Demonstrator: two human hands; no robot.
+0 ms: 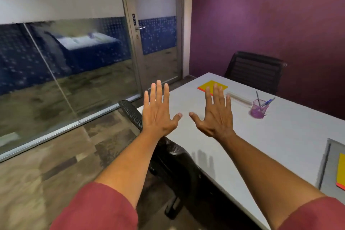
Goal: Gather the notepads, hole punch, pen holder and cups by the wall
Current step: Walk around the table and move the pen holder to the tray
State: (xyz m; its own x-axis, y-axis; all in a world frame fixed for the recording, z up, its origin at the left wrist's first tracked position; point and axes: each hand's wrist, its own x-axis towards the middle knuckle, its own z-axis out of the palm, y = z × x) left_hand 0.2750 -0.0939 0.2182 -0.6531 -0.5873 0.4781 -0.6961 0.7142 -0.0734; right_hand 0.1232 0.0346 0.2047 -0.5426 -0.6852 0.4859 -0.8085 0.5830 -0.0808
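My left hand (158, 110) and my right hand (216, 112) are held up flat over the near-left part of the white table (280, 136), fingers spread, holding nothing. A yellow notepad (211, 85) with an orange edge lies at the table's far end, partly behind my right fingers. Beside it lies a pale stack of cups (239, 98) on its side. A purple mesh pen holder (259, 110) with pens stands right of that. Another yellow notepad (341, 171) shows at the right edge.
A black mesh chair (168, 147) stands against the table's left side under my arms. A second black chair (255, 71) sits at the far end by the purple wall (270, 20). A glass partition and door (149, 30) fill the left. A grey panel (328, 164) lies under the right notepad.
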